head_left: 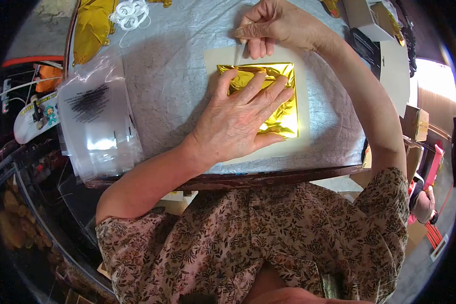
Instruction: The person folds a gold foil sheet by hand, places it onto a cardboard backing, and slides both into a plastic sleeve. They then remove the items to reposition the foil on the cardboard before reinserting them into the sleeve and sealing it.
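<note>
My left hand (243,109) lies flat with fingers spread over a folded square of shiny gold foil (287,121), pressing it down and hiding much of it. Under the foil is a larger cream-coloured sheet (303,101). Beyond the foil's far edge, my right hand (268,29) is closed in a pinch on a thin whitish straw (241,51). The straw slants down from the fingertips, its lower end right at the foil's far edge, close to my left index finger.
Clear plastic bags (99,131) with dark print are stacked at the table's left edge. A coil of white ribbon (130,15) lies at the far left beside more gold foil (92,30). A white box (372,20) stands at the far right. The table edge (228,180) runs before my body.
</note>
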`<state>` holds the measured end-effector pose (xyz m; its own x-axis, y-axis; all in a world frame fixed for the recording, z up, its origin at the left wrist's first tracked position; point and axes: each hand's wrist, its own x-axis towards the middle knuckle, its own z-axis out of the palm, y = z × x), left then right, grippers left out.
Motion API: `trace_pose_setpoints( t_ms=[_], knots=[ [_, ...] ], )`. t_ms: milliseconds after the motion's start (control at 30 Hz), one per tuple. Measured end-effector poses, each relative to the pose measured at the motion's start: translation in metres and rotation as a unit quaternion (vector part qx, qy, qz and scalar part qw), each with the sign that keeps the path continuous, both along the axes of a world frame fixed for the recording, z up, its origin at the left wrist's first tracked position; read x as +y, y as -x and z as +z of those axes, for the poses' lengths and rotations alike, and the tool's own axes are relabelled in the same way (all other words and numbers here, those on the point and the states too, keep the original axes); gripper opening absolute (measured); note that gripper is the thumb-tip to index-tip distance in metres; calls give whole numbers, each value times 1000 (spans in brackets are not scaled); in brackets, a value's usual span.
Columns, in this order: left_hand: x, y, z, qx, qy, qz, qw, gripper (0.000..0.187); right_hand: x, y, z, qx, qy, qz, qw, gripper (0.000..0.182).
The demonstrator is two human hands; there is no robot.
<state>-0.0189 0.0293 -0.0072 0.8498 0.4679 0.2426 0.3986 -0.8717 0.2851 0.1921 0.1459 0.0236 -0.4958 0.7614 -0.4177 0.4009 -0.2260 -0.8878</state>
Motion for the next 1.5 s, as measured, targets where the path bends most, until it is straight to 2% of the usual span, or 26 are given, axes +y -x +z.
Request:
trace_pose_setpoints(
  t_ms=[233, 1033, 1200, 1333, 1400, 1433, 1500],
  knots=[
    [0, 0, 2, -1, -7, 4, 1000, 77, -2, -1, -4, 13, -8, -38, 999, 27],
    [0, 1, 3, 20, 26, 3, 999, 80, -6, 5, 4, 14, 25, -6, 1000, 29],
    [-1, 2, 1, 15, 35, 8, 999, 80, -5, 0, 0, -4, 17, -58, 998, 29],
    [-1, 2, -1, 8, 42, 7, 999, 82, -9, 4, -1, -55, -19, -43, 997, 29],
    [-1, 2, 0, 9, 44, 6, 999, 82, -12, 8, -10, 24, -8, -63, 998, 30],
    [-1, 2, 0, 9, 41, 10, 999, 82, -11, 7, -8, 24, -8, -63, 998, 30],
    [-2, 2, 1, 10, 38, 13, 999, 83, -10, 7, -2, -20, -11, -34, 999, 30]
  ],
)
